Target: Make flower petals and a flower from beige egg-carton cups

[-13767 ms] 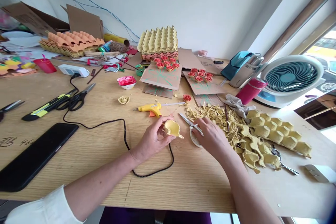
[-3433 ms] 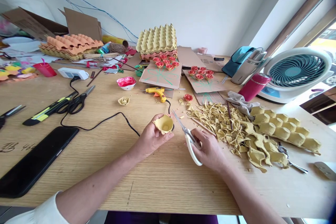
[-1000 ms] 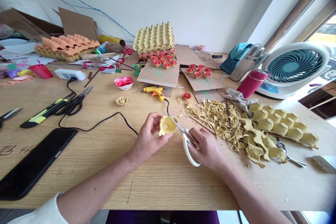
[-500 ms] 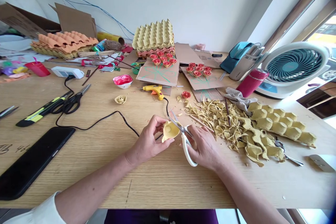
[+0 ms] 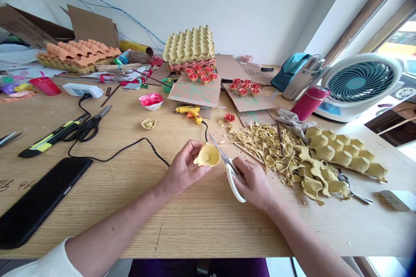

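My left hand (image 5: pixel 185 166) pinches a yellow egg-carton cup (image 5: pixel 208 156) by its edge, its hollow side turned toward me. White-handled scissors (image 5: pixel 234 181) are in my right hand (image 5: pixel 255 181), fingers through the loops. Their blades look closed or nearly so and point up and left, just right of the cup and apart from it. To the right lies a heap of yellow carton scraps (image 5: pixel 263 143), beside a cut piece of egg tray (image 5: pixel 344 149). A yellow paper rose (image 5: pixel 148 124) and a red paper rose (image 5: pixel 229 117) rest beyond my hands.
A yellow glue gun (image 5: pixel 190 112) lies beyond my hands, its black cord running left. Cardboard sheets (image 5: pixel 195 91) bear red roses. At left are black scissors (image 5: pixel 87 127), a utility knife (image 5: pixel 53 136) and a phone (image 5: pixel 45 199). A fan (image 5: pixel 360 84) stands at right.
The scissors have come away from the cup's edge and their blades have closed up. My left hand has turned the cup and shifted it slightly left.
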Demonstrator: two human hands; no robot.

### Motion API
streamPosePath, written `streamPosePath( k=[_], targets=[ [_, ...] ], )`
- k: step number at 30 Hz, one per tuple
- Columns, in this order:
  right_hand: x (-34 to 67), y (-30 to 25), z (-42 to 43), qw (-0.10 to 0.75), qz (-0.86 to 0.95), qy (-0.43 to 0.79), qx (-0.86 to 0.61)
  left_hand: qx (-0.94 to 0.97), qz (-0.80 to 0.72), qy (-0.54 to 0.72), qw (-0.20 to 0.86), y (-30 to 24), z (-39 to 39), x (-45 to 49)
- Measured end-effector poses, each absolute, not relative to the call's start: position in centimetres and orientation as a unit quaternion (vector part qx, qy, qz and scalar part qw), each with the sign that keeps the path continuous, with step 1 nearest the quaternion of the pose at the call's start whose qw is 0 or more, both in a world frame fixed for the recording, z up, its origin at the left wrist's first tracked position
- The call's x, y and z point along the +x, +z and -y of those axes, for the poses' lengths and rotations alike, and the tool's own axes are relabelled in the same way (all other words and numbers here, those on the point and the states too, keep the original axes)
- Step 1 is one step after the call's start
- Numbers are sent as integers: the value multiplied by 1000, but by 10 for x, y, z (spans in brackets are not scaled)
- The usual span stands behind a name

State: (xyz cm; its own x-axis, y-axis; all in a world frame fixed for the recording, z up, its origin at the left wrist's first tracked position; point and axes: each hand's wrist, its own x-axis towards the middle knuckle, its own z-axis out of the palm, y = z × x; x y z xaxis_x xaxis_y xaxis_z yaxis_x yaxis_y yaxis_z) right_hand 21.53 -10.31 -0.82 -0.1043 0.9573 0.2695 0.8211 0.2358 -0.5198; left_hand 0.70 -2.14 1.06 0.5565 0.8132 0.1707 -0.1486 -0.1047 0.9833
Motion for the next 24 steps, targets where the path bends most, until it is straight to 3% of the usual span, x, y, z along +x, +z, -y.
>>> streamPosePath(
  k=[8,13,24],
  targets=[
    [213,-1,101,313,685,215,-622,492,-267,384,734,0,14,5],
    [213,4,104,292,696,221,-618,546,-288,384,687,-1,15,7],
    [215,7,103,209,752,95,-617,642,-276,402,591,-5,15,11]
  ],
)
